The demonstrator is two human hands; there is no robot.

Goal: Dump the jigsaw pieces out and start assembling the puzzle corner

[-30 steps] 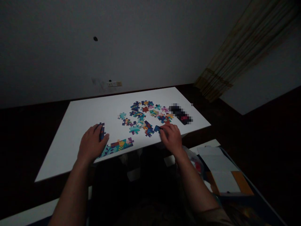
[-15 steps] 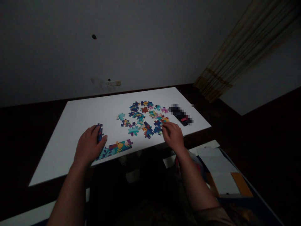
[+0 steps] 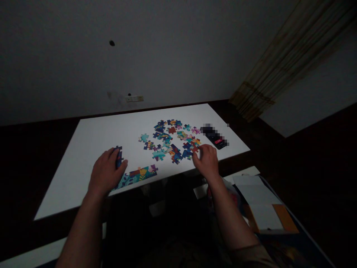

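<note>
Near-left of the flat black rectangular phone (image 3: 216,140), a knobbed red-brown jigsaw piece (image 3: 194,148) lies just beside the right hand (image 3: 206,158); its bent fingers' grip I cannot tell.

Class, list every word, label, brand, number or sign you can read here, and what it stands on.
No text is readable.
Dark phone-like object: partly pixelated; marks on red patch too small to read.
Jigsaw pieces: printed pictures, no legible lettering.
Wall socket panel: too small to tell.

Bare left hand (image 3: 105,170) and right hand (image 3: 208,159), bare forearms (image 3: 83,225), brownish sleeve (image 3: 249,256) near right elbow, dark clothing (image 3: 131,223)
</note>
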